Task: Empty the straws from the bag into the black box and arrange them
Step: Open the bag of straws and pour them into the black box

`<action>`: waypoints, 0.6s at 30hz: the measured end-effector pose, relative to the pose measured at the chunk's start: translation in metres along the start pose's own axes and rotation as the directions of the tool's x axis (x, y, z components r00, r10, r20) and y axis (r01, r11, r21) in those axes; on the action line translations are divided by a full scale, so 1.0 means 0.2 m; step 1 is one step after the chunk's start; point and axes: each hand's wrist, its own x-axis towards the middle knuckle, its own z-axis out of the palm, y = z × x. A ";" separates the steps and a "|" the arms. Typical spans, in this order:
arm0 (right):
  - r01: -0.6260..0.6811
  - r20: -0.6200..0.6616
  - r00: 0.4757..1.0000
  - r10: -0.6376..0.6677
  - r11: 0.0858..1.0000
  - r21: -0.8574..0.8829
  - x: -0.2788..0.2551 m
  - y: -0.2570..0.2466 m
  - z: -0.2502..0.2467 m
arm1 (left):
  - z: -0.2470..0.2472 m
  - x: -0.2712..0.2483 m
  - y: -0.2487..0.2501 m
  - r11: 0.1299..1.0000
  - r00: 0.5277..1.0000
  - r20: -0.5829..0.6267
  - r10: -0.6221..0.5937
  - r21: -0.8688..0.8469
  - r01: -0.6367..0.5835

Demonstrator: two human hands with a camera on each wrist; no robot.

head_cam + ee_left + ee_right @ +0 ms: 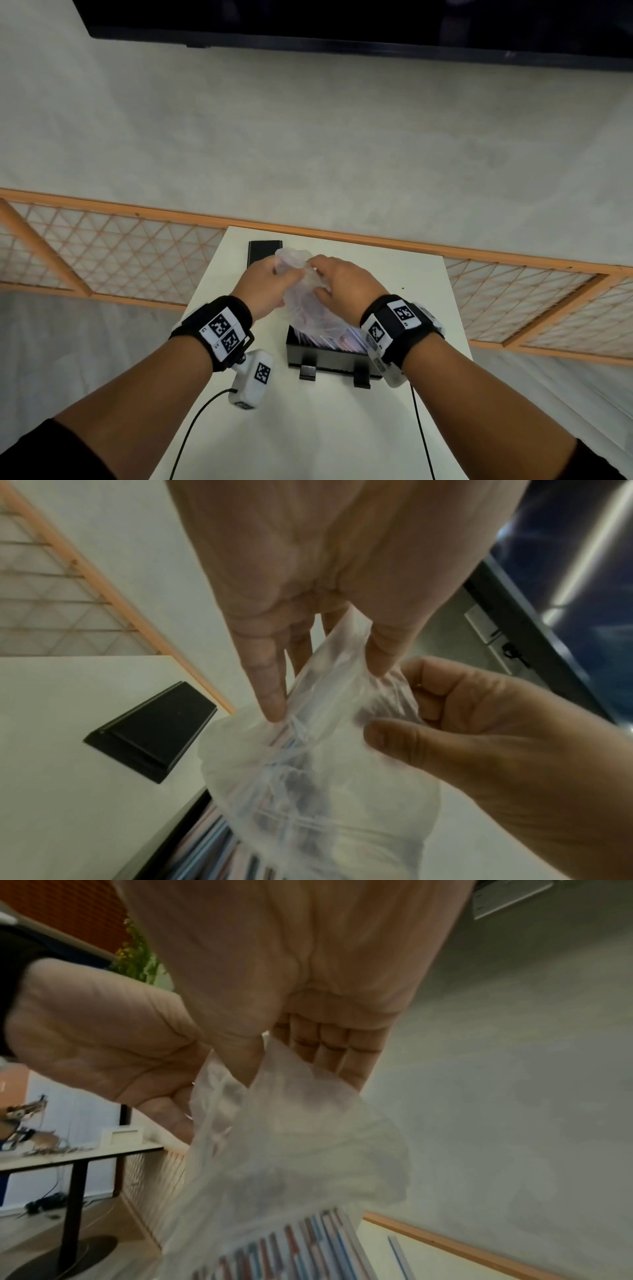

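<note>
1. White table [342, 428] stands against a pale wall, with an orange lattice rail [120, 253] running behind it.
2. Black box [329, 356] sits open on the table, close to the person; straws [337, 339] with red and blue stripes lie inside it.
3. Clear bag [305, 301] is held upside down above the box, its lower end reaching into the box among the straws.
4. Left hand [263, 286] pinches the bag's upper end between thumb and fingers [270, 696].
5. Right hand [342, 281] grips the crumpled plastic from the other side, thumb and curled fingers [445, 696] closed on it.
6. Flat black lid [265, 251] lies on the table beyond the hands, apart from the box.
7. Both wrists carry black bands with coded markers [222, 330].
</note>
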 end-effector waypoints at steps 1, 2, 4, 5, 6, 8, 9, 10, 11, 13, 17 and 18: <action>0.003 -0.029 1.000 -0.003 1.000 -0.004 0.00 0.01 -0.01 | 0.00 0.00 0.01 1.000 1.000 -0.004 0.020 0.022 -0.020; 0.000 -0.055 0.998 -0.001 1.000 -0.015 0.00 0.02 -0.02 | 0.01 0.01 0.03 0.999 1.000 -0.002 0.030 0.042 -0.029; 0.000 -0.103 0.995 -0.002 1.000 -0.022 0.01 0.02 -0.05 | 0.00 0.00 0.05 0.995 0.999 -0.015 0.049 0.082 -0.048; -0.006 -0.124 0.992 0.005 1.000 -0.008 0.02 0.03 -0.06 | 0.00 0.00 0.06 0.990 0.998 -0.022 0.067 0.125 -0.063; -0.015 -0.137 0.990 0.016 1.000 0.005 0.02 0.03 -0.07 | 0.00 0.01 0.07 0.984 0.996 -0.027 0.082 0.160 -0.076; -0.025 -0.146 0.989 0.029 0.999 0.026 0.03 0.03 -0.09 | 0.01 0.01 0.08 0.986 0.998 -0.037 0.058 0.157 -0.052; -0.028 -0.144 0.989 0.032 0.999 0.031 0.03 0.03 -0.09 | 0.02 0.02 0.07 0.990 0.999 -0.033 0.029 0.137 -0.024; -0.033 -0.139 0.990 0.037 0.999 0.032 0.03 0.03 -0.10 | 0.03 0.02 0.07 0.991 1.000 -0.024 0.009 0.132 -0.006; -0.037 -0.134 0.990 0.040 0.999 0.030 0.03 0.03 -0.10 | 0.04 0.02 0.06 0.989 1.000 -0.014 0.007 0.147 -0.005; -0.048 -0.126 0.991 0.051 0.998 0.027 0.02 0.02 -0.09 | 0.04 0.02 0.03 0.972 0.997 -0.001 0.078 0.220 -0.076; -0.079 -0.080 0.993 0.081 0.996 0.034 0.00 0.04 -0.08 | 0.01 0.03 0.04 0.922 0.961 -0.080 0.266 0.311 -0.230; -0.085 -0.056 0.995 0.087 0.996 0.023 0.00 0.05 -0.07 | 0.00 0.04 0.04 0.907 0.954 -0.082 0.287 0.343 -0.244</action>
